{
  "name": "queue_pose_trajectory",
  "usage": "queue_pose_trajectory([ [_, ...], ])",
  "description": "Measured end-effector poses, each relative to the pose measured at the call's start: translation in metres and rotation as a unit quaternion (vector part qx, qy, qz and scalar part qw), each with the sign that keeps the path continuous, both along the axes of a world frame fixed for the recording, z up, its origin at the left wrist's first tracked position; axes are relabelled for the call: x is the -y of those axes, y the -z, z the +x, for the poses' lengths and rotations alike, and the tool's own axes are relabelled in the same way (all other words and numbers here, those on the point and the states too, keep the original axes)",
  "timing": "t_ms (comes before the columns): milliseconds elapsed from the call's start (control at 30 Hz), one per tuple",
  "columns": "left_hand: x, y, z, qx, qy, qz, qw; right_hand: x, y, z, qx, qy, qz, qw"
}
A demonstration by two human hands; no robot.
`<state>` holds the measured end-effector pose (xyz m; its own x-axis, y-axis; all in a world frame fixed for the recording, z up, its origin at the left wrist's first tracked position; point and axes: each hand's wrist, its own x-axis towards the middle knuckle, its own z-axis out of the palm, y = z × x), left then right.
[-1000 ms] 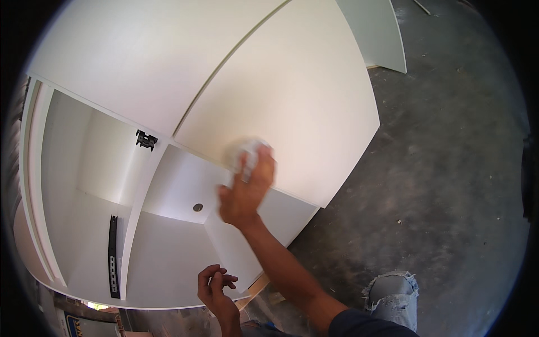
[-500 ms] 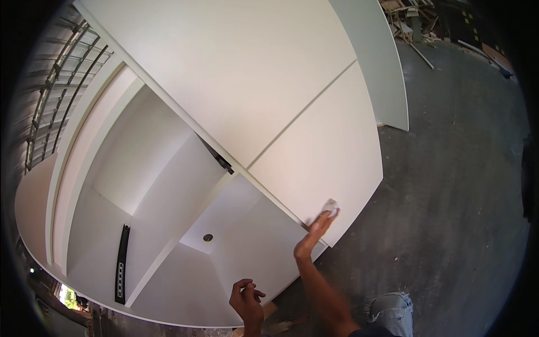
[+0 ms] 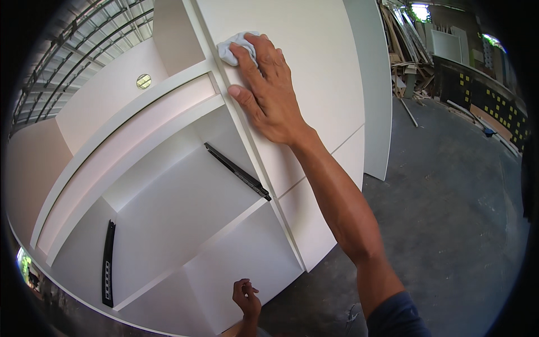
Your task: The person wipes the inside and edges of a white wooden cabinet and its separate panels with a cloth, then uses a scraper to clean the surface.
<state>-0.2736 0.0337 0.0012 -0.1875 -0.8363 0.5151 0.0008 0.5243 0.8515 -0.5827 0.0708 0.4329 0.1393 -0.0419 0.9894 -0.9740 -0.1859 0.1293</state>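
My right hand (image 3: 269,90) presses a bunched pale cloth (image 3: 238,49) against the upper left edge of a white cabinet panel (image 3: 314,73). Its fingers bend over the cloth, and the thumb stretches toward the cabinet frame. To the left of that panel is the open white cabinet (image 3: 168,185), its inside showing. My left hand (image 3: 247,299) is low in front of the cabinet, fingers loosely curled in, with nothing seen in it. Two black drawer runners show inside: one slanting runner (image 3: 238,171) by the middle upright and one runner (image 3: 108,264) on the left wall.
A round hole (image 3: 144,81) pierces the cabinet's upper panel. Beyond the white panel stands a pale grey-green board (image 3: 377,112). Scrap wood (image 3: 407,56) is heaped far right on the grey concrete floor (image 3: 443,224). A dark board with yellow squares (image 3: 477,95) stands behind.
My right hand has moved the cloth from the panel's lower end far up to its upper left edge. The view has shifted up. My left hand stays low, still curled.
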Motion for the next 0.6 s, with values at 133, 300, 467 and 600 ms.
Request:
queue_pose_trajectory([
  [133, 0.01, 0.015, 0.004, 0.085, 0.038, -0.067, 0.993, -0.004, 0.025, 0.012, 0.092, -0.059, 0.014, 0.994],
  [300, 0.02, 0.038, 0.007, 0.155, 0.052, -0.083, 0.983, -0.021, 0.022, 0.015, 0.036, -0.056, 0.034, 0.997],
  [467, 0.022, 0.043, 0.006, 0.107, 0.066, -0.06, 0.99, -0.073, 0.018, 0.032, 0.029, -0.032, 0.048, 0.998],
  [600, 0.02, 0.037, 0.01, 0.102, 0.084, -0.073, 0.989, -0.152, 0.025, 0.036, 0.024, 0.034, -0.083, 0.996],
])
